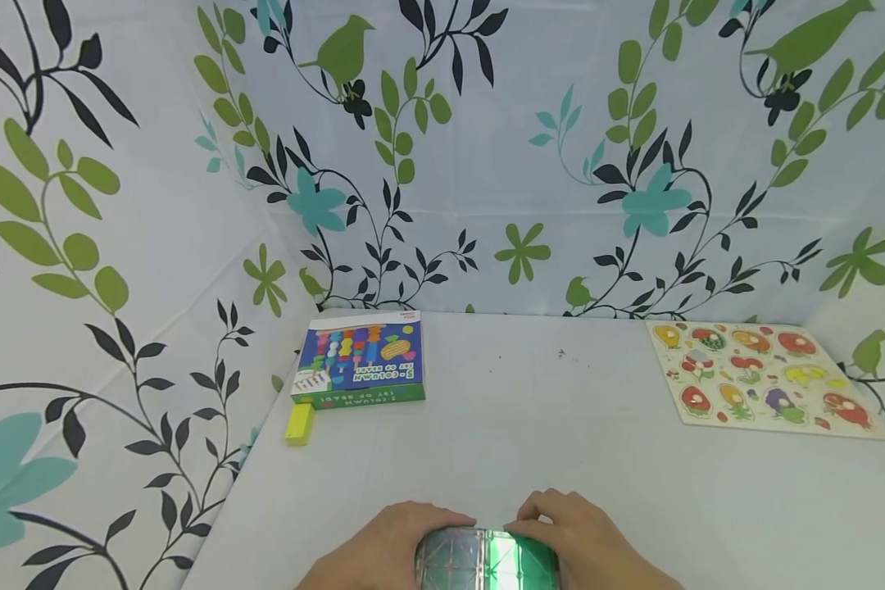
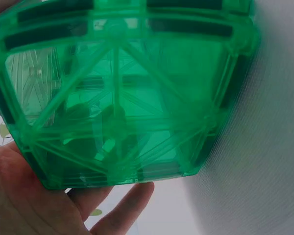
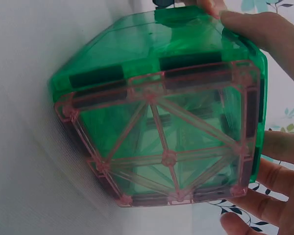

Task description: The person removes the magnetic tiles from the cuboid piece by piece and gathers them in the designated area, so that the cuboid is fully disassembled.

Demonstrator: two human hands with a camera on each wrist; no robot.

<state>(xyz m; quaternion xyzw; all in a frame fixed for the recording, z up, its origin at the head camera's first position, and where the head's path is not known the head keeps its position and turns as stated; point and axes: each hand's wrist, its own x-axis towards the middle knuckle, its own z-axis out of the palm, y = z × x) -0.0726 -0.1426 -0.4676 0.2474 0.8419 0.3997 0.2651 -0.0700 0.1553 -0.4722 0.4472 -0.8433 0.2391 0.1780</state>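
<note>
Both hands hold a box built of see-through magnetic tiles [image 1: 507,564] at the near edge of the head view. Its left part looks clear greyish there, its right part bright green. My left hand [image 1: 394,545] grips the left side, thumb along the far edge. On the other side my right hand [image 1: 578,537] grips the green part at its far corner. The left wrist view shows a green end tile [image 2: 116,127] close up, with fingers behind it. A pink-framed square tile [image 3: 169,158] covers the end in the right wrist view.
On the white table [image 1: 546,434], a blue and green bead game box [image 1: 361,360] lies at the back left. A small yellow block [image 1: 299,424] touches its near corner. At the back right lies a fruit picture board [image 1: 767,377]. A leaf-patterned cloth [image 1: 472,164] hangs behind.
</note>
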